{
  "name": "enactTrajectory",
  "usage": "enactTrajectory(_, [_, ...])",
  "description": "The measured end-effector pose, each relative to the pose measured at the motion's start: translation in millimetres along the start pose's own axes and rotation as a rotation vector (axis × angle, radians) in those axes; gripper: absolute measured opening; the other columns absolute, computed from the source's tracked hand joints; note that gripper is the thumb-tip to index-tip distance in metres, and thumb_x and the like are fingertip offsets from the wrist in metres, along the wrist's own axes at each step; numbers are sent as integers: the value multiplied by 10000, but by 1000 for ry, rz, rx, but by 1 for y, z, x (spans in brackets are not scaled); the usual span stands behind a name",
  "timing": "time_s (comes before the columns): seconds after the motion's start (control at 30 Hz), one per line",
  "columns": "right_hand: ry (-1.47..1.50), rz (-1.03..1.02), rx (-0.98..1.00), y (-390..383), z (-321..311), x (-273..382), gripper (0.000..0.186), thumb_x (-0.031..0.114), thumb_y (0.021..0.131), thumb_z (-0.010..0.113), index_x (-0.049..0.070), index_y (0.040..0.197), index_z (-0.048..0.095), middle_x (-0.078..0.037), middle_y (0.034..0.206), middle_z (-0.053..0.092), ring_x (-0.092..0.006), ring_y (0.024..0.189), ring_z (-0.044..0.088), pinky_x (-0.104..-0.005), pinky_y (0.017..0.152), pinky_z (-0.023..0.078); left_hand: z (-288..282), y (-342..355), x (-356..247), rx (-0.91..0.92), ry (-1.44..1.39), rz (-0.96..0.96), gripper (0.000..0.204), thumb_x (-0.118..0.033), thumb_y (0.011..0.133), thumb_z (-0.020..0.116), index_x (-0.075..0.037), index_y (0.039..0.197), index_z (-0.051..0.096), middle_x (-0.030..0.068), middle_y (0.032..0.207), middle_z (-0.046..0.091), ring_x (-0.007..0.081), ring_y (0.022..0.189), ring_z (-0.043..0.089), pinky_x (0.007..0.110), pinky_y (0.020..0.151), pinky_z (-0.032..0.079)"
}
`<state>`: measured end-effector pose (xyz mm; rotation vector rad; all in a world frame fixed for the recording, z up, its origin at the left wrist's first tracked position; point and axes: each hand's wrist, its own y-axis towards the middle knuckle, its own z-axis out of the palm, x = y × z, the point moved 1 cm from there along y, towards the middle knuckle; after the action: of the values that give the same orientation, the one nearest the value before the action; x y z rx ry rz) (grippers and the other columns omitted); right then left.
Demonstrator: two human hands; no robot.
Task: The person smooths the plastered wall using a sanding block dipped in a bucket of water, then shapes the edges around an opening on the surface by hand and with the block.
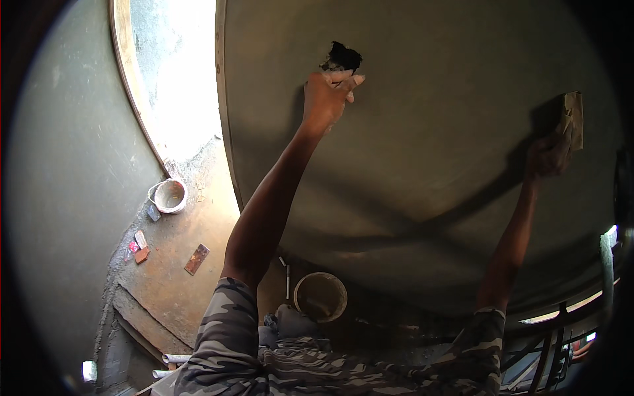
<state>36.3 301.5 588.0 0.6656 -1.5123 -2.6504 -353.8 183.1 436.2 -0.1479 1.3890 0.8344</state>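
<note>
My left hand (pixel 329 98) is at the lower edge of a ragged dark hole (pixel 343 57) in the grey plastered wall (pixel 409 138). Its fingers are bent to the right and slightly apart, with pale dust on the tips. I see nothing held in them. Far to the right, my right hand (pixel 551 157) grips a tan, flat rectangular block (pixel 574 120) with a creased surface, held upright by the wall. The block casts a shadow just left of it. Whether it touches the wall I cannot tell.
A doorway (pixel 175 72) opens at the left. Below it stand a white bucket (pixel 170 197) and brick pieces (pixel 141 255); a rusty flat plate (pixel 197 259) lies on the floor. Another bucket (pixel 320 297) is beneath me. Dark metal bars (pixel 551 343) stand at the lower right.
</note>
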Motion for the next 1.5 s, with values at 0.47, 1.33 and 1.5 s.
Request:
enactTrajectory(0.47, [-20, -33, 9, 0, -1, -1, 258, 168, 987, 571, 25, 1179, 665, -129, 1049, 727, -323, 924, 702, -426, 770, 540, -16, 9, -11, 207, 148, -32, 562, -195, 832, 774, 126, 1253, 588, 49, 620, 584, 77, 516, 515, 258, 499, 409])
enactTrajectory(1.33, [-15, 6, 33, -2, 1, 1, 283, 195, 996, 567, 24, 1204, 655, -135, 1087, 719, -332, 958, 696, -428, 798, 538, -15, 9, -6, 128, 83, -18, 496, -211, 810, 816, 112, 1150, 655, 22, 624, 570, 43, 521, 481, 202, 462, 369])
enactTrajectory(1.5, [-16, 23, 34, -3, 2, 1, 283, 195, 993, 571, 37, 1212, 655, -135, 1077, 721, -332, 953, 696, -429, 793, 534, -17, 4, -7, 86, 118, 24, 439, -239, 811, 812, 70, 1100, 696, 11, 610, 563, 41, 518, 478, 208, 467, 369])
